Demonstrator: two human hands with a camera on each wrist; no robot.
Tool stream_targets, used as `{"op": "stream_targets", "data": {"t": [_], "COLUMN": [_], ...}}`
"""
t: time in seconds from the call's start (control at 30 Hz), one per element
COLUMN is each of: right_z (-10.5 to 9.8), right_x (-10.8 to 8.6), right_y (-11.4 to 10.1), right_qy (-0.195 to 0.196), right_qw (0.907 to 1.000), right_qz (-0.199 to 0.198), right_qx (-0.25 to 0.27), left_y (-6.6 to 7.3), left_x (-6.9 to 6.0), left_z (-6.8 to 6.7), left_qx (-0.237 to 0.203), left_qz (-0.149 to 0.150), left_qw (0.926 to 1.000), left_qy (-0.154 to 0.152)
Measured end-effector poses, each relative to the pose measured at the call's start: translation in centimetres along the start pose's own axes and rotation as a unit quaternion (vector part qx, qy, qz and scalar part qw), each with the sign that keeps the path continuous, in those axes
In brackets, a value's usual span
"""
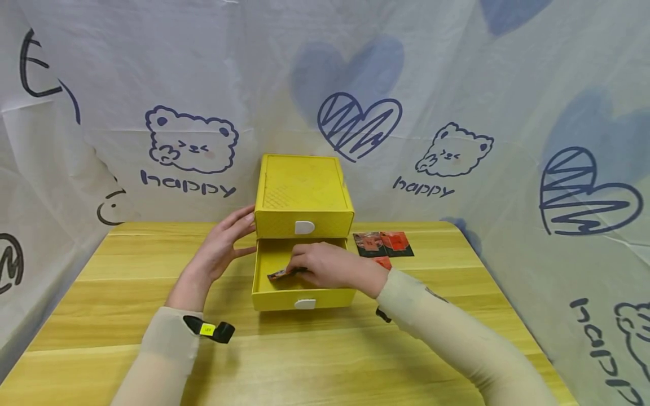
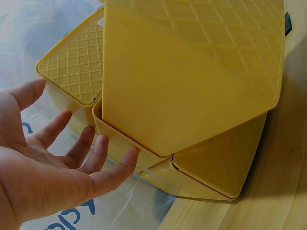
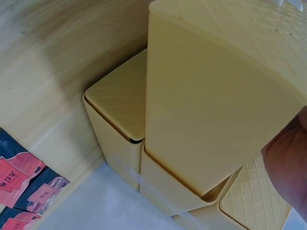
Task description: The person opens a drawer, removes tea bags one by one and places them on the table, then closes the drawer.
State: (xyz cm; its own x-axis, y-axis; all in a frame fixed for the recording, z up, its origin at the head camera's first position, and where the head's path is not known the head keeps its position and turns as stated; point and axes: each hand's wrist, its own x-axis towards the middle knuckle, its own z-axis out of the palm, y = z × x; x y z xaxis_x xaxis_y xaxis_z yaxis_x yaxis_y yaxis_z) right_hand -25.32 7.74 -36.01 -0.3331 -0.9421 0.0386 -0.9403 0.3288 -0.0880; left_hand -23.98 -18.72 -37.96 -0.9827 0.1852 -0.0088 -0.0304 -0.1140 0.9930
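In the head view, a yellow box with drawers stands on the wooden table, near the white cloth with drawings. One drawer is pulled out, under a closed one. The right hand reaches into this drawer, and its thumb and fingers pinch a small dark packet. The left hand is at the left side of the box, with the fingers spread. On the table, to the right of the box, lie other packets, red and black; the right arm partly covers one of them.

In the left wrist view, the fingers of the left hand are apart, slightly bent, and their tips seem to touch the box. The pulled-out drawer is between two closed drawers.

In the right wrist view, only a part of the right hand appears at the right edge, so here I cannot tell its fingers. The packets on the table lie at the lower left.
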Motion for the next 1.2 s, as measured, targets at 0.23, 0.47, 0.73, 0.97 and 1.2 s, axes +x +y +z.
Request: {"op": "stream_targets", "data": {"t": [0.23, 0.47, 0.73, 0.97, 1.2], "right_z": [-0.2, -0.5, -0.7, -0.8, -0.7], "right_x": [-0.6, -1.2, -2.3, -3.3, -4.3], "right_y": [0.0, 0.0, 0.1, 0.2, 0.1], "right_qy": [0.017, 0.02, 0.049, 0.091, 0.143], "right_qw": [0.9998, 0.9997, 0.9985, 0.9955, 0.9895], "right_qz": [-0.003, 0.008, 0.023, 0.026, 0.018], "right_qx": [-0.009, -0.013, -0.006, -0.004, 0.011], "left_y": [0.0, 0.0, 0.0, 0.0, -0.1], "left_x": [0.0, 0.0, 0.0, 0.0, 0.0], "left_z": [-0.1, 0.0, 0.0, 0.1, 0.1], "left_qx": [-0.004, 0.001, 0.005, 0.01, 0.011], "left_qz": [-0.002, -0.001, -0.002, -0.001, -0.004], "left_qw": [1.0, 1.0, 1.0, 1.0, 0.9999], "left_qy": [-0.001, -0.003, -0.002, 0.0, 0.003]}}
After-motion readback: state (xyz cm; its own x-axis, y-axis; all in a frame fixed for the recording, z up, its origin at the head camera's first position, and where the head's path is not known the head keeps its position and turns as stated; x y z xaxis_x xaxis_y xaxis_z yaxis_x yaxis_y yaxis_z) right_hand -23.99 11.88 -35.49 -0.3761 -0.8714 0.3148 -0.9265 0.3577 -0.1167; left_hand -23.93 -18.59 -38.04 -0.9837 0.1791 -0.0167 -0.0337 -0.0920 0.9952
